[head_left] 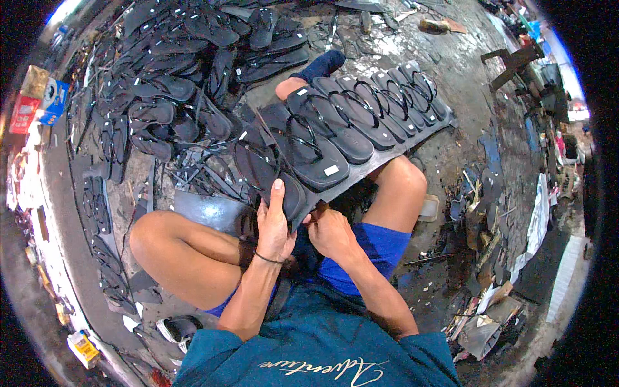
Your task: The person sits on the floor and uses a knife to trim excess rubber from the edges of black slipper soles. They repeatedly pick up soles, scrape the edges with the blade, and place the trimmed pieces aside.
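My left hand [276, 224] grips a black flip-flop [253, 159], thumb laid along the top of its sole and fingers underneath. That flip-flop stands tilted beside the near end of a dark flat sheet [345, 188]. Curled close to the same end is my right hand [331, 233]; what its fingers hold, if anything, is hidden. Several black flip-flops [316, 159] lie side by side in a row across the sheet, straps up, some with small white labels. The sheet slants away to the far right, over my bent leg.
A large heap of black flip-flops [180, 51] covers the floor at the far left. Dark strips of scrap [213, 177] lie in front of my left knee. A brush [443, 26] is at the far right, and mixed scraps [487, 309] are piled at the near right.
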The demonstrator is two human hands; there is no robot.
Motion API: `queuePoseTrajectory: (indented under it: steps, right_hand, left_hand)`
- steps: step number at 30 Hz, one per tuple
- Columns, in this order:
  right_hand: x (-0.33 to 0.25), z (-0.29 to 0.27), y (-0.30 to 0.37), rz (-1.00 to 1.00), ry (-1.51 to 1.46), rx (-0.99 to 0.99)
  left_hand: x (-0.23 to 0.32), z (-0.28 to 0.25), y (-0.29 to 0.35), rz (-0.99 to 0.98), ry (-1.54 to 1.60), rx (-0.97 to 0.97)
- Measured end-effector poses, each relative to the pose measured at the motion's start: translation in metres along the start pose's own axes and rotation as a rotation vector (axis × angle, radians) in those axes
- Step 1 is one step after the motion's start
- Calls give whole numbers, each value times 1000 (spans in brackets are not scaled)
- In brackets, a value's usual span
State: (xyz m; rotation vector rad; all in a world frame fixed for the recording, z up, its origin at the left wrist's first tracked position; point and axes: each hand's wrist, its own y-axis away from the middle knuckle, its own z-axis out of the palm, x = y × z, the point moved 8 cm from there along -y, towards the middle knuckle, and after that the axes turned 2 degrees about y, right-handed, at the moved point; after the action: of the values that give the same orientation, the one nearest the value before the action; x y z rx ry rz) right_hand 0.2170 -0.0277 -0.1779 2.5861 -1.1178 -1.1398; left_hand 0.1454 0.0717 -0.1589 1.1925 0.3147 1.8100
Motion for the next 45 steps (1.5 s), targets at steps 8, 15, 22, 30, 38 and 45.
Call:
queuePoseTrajectory:
  steps: [8,15,22,30,38,45]
  right_hand:
    - [-21,8,-15,-400,134,259]
    - [-10,50,-64,-290,-51,177]
    - [-22,38,-121,-378,-19,150]
    - [-91,51,-120,-99,-473,50]
    - [-67,-24,109,-276,-514,-151]
    - [-63,-47,178,-309,-359,-279]
  left_hand:
    - [-5,-11,0,-64,75,20]
    - [-7,-14,4,-103,140,9]
    - [9,-23,9,-89,107,36]
    - [55,-47,96,153,46,-124]
    - [47,-111,141,197,28,197]
    - [29,-124,162,246,-15,110]
